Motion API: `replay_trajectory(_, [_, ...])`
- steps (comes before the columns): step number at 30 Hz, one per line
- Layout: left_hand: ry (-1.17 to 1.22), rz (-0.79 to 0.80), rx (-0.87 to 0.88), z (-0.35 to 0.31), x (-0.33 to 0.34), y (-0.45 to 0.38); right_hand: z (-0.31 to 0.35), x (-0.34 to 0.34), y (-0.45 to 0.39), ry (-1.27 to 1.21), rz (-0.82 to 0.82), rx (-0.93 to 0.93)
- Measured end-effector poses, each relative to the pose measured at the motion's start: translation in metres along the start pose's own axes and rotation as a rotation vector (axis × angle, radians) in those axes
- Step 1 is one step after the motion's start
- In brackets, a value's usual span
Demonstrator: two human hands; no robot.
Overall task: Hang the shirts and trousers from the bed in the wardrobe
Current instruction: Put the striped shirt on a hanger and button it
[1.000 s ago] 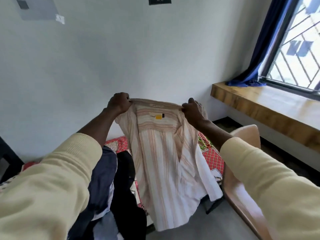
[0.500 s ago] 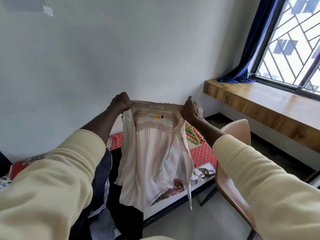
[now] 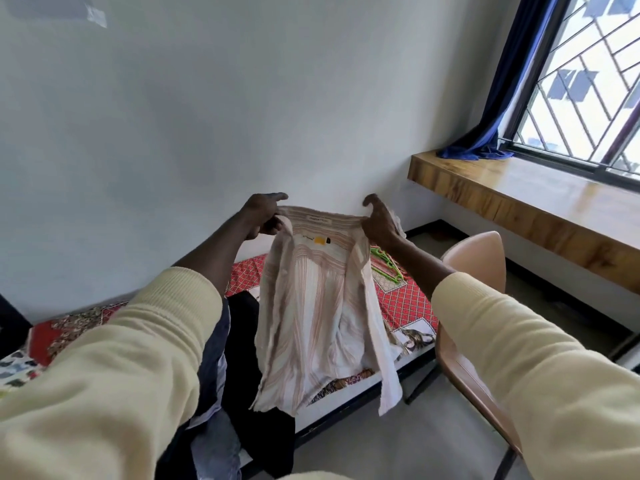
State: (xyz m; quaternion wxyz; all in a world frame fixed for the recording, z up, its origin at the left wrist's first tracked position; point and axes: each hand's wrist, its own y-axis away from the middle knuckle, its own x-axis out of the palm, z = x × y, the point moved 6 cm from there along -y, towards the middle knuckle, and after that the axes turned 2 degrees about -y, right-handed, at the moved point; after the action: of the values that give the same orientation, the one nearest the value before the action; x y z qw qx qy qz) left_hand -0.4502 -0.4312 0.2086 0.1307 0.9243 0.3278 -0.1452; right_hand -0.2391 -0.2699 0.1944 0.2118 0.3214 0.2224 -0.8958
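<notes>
both hands (image 3: 261, 213) (image 3: 380, 221) pinch the striped shirt's (image 3: 320, 313) collar; it hangs lengthwise, collar up.

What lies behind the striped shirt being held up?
Behind the striped shirt are the red patterned bed and green hangers poking out at its right edge. Whatever lies directly behind the cloth is covered.

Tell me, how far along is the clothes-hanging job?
Early, it seems. No garment looks hung yet, and no wardrobe is in view. In hand: the left hand and right hand hold a striped shirt up by its collar, open, above the bed. Left: green hangers lie unused on the bed, and dark clothes wait there too.
</notes>
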Motion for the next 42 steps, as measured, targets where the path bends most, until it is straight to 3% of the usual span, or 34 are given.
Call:
replay_trajectory(3, [0.051, 0.159, 0.082, 0.000, 0.005, 0.008, 0.010, 0.004, 0.003, -0.185, 0.251, -0.038])
replay_trajectory(9, [-0.332, 0.454, 0.056, 0.002, 0.029, 0.015, 0.021, 0.012, 0.007, 0.411, 0.368, -0.257])
replay_trajectory(11, [-0.530, 0.372, 0.086, 0.002, 0.030, 0.011, 0.011, 0.013, 0.003, 0.510, 0.341, -0.284])
replay_trajectory(15, [-0.909, 0.114, 0.184, -0.002, 0.019, 0.004, 0.011, -0.008, 0.012, 0.626, 0.123, -0.290])
replay_trajectory(18, [-0.756, 0.141, 0.139, 0.008, 0.017, 0.003, 0.002, -0.009, 0.015, 0.604, 0.116, -0.228])
replay_trajectory(22, [-0.443, 0.099, 0.189, 0.021, 0.019, 0.007, -0.011, -0.010, 0.012, 0.211, 0.087, -0.004])
replay_trajectory(24, [-0.475, 0.038, 0.283, 0.021, 0.023, 0.008, -0.013, -0.012, 0.016, 0.078, 0.057, 0.044])
replay_trajectory(27, [-0.671, 0.007, 0.369, 0.018, 0.028, 0.014, -0.014, -0.006, 0.031, -0.011, 0.168, 0.049])
replay_trajectory(29, [-0.838, -0.045, 0.400, 0.016, 0.028, 0.016, -0.012, 0.001, 0.040, 0.082, 0.293, -0.035])
replay_trajectory(31, [-0.867, -0.228, 0.449, 0.009, 0.022, 0.022, -0.004, 0.007, 0.047, 0.215, 0.371, -0.196])
replay_trajectory(33, [-0.763, -0.400, 0.477, 0.002, 0.018, 0.028, 0.008, 0.001, 0.046, 0.251, 0.255, -0.285])
replay_trajectory(35, [-0.586, -0.434, 0.447, 0.003, 0.016, 0.027, 0.013, -0.016, 0.039, 0.231, -0.077, -0.295])
replay_trajectory(37, [-0.429, -0.325, 0.402, 0.008, 0.016, 0.019, 0.001, -0.034, 0.032, 0.070, -0.363, -0.112])
replay_trajectory(38, [-0.357, -0.280, 0.380, 0.010, 0.015, 0.017, -0.011, -0.035, 0.029, -0.081, -0.395, 0.054])
replay_trajectory(40, [-0.293, -0.244, 0.352, 0.013, 0.012, 0.012, -0.038, -0.021, 0.021, -0.278, -0.269, 0.308])
replay_trajectory(42, [-0.372, -0.265, 0.400, 0.011, 0.010, 0.014, -0.052, -0.009, 0.015, -0.174, -0.088, 0.286])
